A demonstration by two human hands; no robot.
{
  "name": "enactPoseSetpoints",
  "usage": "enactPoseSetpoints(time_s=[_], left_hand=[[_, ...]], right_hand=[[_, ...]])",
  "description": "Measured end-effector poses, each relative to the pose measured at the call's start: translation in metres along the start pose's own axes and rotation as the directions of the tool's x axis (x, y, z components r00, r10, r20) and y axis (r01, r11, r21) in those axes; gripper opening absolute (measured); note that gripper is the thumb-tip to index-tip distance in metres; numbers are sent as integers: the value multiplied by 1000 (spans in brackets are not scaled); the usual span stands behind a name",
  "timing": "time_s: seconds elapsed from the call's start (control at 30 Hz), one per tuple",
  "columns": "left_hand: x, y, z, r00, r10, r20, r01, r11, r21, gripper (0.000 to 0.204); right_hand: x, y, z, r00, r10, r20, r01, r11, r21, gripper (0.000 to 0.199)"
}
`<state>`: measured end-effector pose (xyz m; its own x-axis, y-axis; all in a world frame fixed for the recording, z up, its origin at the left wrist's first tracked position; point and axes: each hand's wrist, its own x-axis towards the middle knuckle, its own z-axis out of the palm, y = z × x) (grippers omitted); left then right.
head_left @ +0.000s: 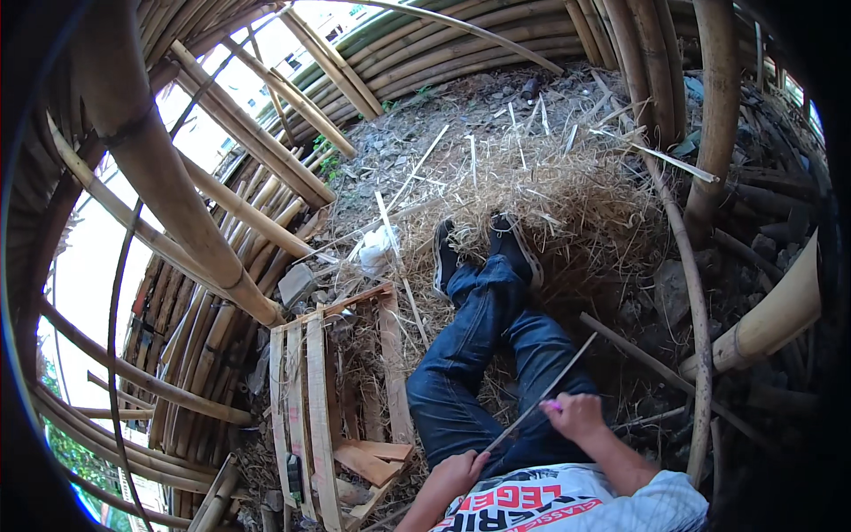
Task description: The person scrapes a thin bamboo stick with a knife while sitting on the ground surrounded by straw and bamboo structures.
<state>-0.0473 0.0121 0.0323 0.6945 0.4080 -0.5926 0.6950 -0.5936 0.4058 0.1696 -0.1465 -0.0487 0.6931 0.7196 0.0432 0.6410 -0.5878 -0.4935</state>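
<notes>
I sit with my legs in blue jeans [474,341] stretched out in front of me, crossed near the ankles. A long thin strip, likely split bamboo [569,369], slants across my thighs, from low near my lap up to the right. My left hand [454,476] is closed at its lower end. My right hand [576,417] is closed beside the strip's middle. A small pink-purple thing [551,405] shows at its fingertips; its kind is not clear, and it lies against or close to the strip.
A slatted wooden crate [317,399] stands at my left. Past my dark shoes [448,257] lies a heap of pale shavings [567,199]. Bamboo poles [177,177] lean at the left; more stand at the right [714,115]. A white bag [376,251] lies on the rubble.
</notes>
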Motion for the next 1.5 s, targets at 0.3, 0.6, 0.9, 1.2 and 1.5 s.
enactPoseSetpoints(time_s=[0.3,0.6,0.9,1.2,1.5], left_hand=[[6,19,1,997,9,-80,-4,998,68,45],[5,-15,8,1000,6,27,1,967,-256,42],[6,6,-27,958,-49,282,225,739,-635,46],[16,19,-28,979,100,175,82,595,-800,36],[19,47,-48,898,430,90,-52,307,-950,55]], right_hand=[[1,-27,-3,994,-105,19,98,972,214,44],[34,20,-1,995,83,-57,-73,984,161,46],[53,7,-6,969,95,-228,59,806,589,26],[40,-30,-43,963,-156,-220,263,723,638,23],[81,-24,-99,919,-171,-356,348,776,525,31]])
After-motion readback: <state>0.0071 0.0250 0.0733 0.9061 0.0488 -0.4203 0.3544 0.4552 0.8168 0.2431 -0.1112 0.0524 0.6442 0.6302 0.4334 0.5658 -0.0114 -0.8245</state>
